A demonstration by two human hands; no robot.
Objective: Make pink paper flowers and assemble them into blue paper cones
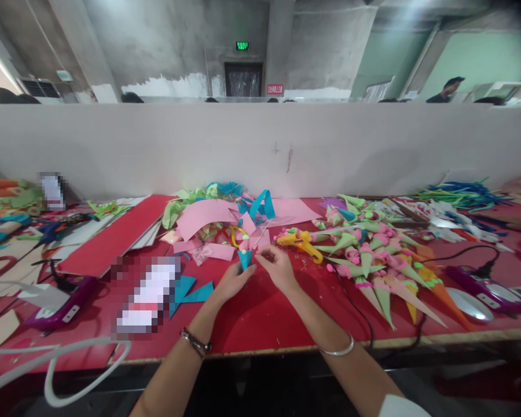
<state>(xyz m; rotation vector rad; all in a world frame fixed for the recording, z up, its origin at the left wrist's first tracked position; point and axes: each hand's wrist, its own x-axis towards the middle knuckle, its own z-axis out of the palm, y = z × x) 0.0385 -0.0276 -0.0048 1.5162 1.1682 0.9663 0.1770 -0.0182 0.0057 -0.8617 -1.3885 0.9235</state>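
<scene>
My left hand (232,282) is closed around a small blue paper cone (244,260), which points downward and has something pale and pink at its open top. Just right of it, my right hand (278,267) has its fingertips pinched together; whatever they hold is too small to make out. Behind my right hand lies a yellow hot glue gun (298,240). Blue paper pieces (200,294) rest on the red table left of my left hand. Pink paper sheets (206,217) and a curled blue paper strip (263,205) are beyond both hands.
A heap of green, pink and orange paper cones (369,255) covers the right side. Purple power strips (63,304) (481,288) and black cables flank the work area. A blurred phone (147,295) stands at left. A white partition (200,145) closes off the back.
</scene>
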